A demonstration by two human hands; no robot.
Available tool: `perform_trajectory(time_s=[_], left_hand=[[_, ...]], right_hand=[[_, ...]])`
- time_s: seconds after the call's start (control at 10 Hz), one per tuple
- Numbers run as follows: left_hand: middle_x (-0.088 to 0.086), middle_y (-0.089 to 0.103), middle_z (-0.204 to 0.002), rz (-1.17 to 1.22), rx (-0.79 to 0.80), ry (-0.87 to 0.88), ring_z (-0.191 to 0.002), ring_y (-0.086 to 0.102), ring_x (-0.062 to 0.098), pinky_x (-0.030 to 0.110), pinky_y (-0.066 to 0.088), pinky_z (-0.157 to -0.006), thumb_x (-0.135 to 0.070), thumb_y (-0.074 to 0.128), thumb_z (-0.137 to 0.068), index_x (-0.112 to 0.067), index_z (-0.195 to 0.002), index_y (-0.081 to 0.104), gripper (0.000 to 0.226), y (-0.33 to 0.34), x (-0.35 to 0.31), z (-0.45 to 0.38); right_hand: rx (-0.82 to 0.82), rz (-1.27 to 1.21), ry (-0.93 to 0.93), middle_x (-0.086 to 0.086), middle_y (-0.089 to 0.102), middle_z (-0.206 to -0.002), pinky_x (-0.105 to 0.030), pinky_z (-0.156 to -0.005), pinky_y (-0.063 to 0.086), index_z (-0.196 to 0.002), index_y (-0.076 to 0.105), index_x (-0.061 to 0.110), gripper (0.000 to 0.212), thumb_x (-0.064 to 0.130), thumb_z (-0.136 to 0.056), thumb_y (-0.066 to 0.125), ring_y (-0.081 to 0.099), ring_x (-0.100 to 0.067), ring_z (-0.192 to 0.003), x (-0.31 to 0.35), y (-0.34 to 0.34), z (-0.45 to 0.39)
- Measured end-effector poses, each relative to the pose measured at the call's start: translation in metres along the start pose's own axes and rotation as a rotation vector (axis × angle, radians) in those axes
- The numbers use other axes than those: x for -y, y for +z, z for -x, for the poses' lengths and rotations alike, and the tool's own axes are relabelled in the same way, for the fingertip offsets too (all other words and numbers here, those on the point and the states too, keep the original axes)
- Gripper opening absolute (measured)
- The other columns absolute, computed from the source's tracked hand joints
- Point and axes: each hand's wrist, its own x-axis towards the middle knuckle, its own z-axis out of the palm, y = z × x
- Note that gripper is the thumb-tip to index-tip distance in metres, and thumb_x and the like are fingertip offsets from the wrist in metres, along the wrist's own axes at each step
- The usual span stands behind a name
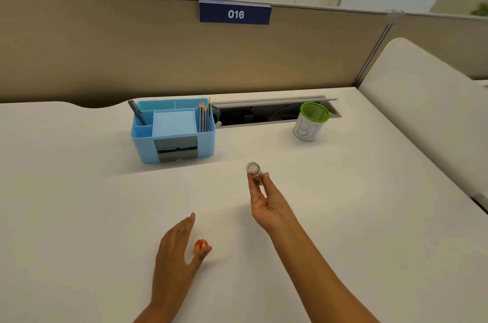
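Note:
My right hand (266, 203) pinches a small clear bottle (254, 170) between thumb and fingertips above the middle of the white desk (79, 190); the bottle's open mouth faces up toward me. Lower down, my left hand (175, 248) hovers over the desk with its fingers stretched forward. A small orange cap (200, 245) sits at the tip of its thumb, against the palm side; whether the thumb holds it or only touches it is unclear.
A light blue desk organizer (173, 129) with a pen, pencils and a note pad stands at the back centre. Right of it are an open cable slot (266, 112) and a green-rimmed white cup (311, 121). A beige partition rises behind.

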Motion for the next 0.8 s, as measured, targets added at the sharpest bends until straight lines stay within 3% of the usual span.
perform_trajectory(time_s=[0.1,0.2,0.3,0.4,0.5,0.6,0.7,0.8], left_hand=[[0.000,0.048,-0.136,-0.138,0.041,0.042,-0.122,0.044,0.022,0.039,0.034,-0.100,-0.081,0.031,-0.069,-0.035,-0.134,0.031,0.079,0.003,0.000,-0.008],[0.002,0.053,-0.132,-0.250,0.077,0.065,-0.117,0.051,0.024,0.047,0.036,-0.102,-0.086,0.019,-0.064,-0.024,-0.134,0.037,0.095,0.005,0.001,-0.012],[0.006,0.058,-0.126,-0.273,0.097,0.031,-0.111,0.056,0.029,0.051,0.041,-0.097,-0.086,0.017,-0.065,-0.016,-0.130,0.044,0.099,0.004,-0.001,-0.014],[0.010,0.069,-0.106,-0.354,0.186,0.002,-0.093,0.067,0.032,0.049,0.051,-0.083,-0.074,0.015,-0.078,-0.008,-0.118,0.055,0.087,0.001,-0.006,-0.015],[0.010,0.072,-0.096,-0.399,0.228,-0.017,-0.086,0.069,0.029,0.025,0.037,-0.100,-0.068,0.012,-0.083,-0.006,-0.111,0.059,0.082,-0.005,-0.014,-0.015],[0.009,0.073,-0.093,-0.423,0.189,0.023,-0.083,0.070,0.028,0.022,0.031,-0.097,-0.068,0.011,-0.084,-0.005,-0.107,0.061,0.083,-0.004,-0.009,-0.017],[0.006,0.074,-0.089,-0.476,0.182,0.023,-0.077,0.071,0.025,0.029,0.053,-0.076,-0.067,0.009,-0.083,-0.006,-0.102,0.065,0.085,-0.004,-0.009,-0.022],[0.003,0.075,-0.085,-0.542,0.230,0.006,-0.073,0.072,0.022,0.037,0.057,-0.063,-0.066,0.006,-0.084,-0.008,-0.097,0.067,0.085,-0.003,-0.007,-0.024]], right_hand=[[-0.019,-0.074,-0.114,-0.016,0.059,-0.124,-0.029,-0.106,0.040,-0.095,0.060,-0.005,0.014,0.008,-0.089,0.059,0.056,-0.024,-0.119,0.027,0.008,-0.012],[-0.057,-0.163,-0.288,-0.012,0.062,-0.111,-0.024,-0.105,0.039,-0.120,0.053,-0.002,0.032,0.011,-0.091,0.056,0.055,-0.018,-0.119,0.058,0.020,-0.023],[-0.081,0.214,-0.516,0.002,0.054,-0.086,0.003,-0.082,0.040,-0.120,0.051,0.011,0.062,0.059,-0.081,0.044,0.060,0.008,-0.090,0.086,0.040,-0.023],[-0.164,0.487,-0.676,-0.014,0.055,-0.105,-0.019,-0.113,0.021,-0.116,0.048,0.007,0.053,0.052,-0.093,0.032,0.057,-0.011,-0.091,0.116,0.050,-0.042],[-0.044,0.009,-0.667,-0.021,0.051,-0.127,-0.034,-0.116,0.019,-0.124,0.047,0.001,0.033,0.020,-0.097,0.043,0.053,-0.029,-0.112,0.148,0.087,-0.069],[-0.075,0.110,-0.838,-0.014,0.056,-0.120,-0.021,-0.079,0.055,-0.128,0.046,0.006,0.036,0.013,-0.093,0.053,0.063,-0.018,-0.091,0.167,0.107,-0.075],[-0.167,0.217,-0.869,-0.009,0.060,-0.116,-0.020,-0.067,0.056,-0.124,0.050,0.013,0.034,0.015,-0.091,0.057,0.064,-0.021,-0.098,0.189,0.112,-0.081],[-0.261,0.320,-0.887,-0.011,0.060,-0.121,-0.026,-0.080,0.054,-0.123,0.050,0.016,0.034,0.013,-0.090,0.058,0.063,-0.023,-0.096,0.200,0.108,-0.088]])
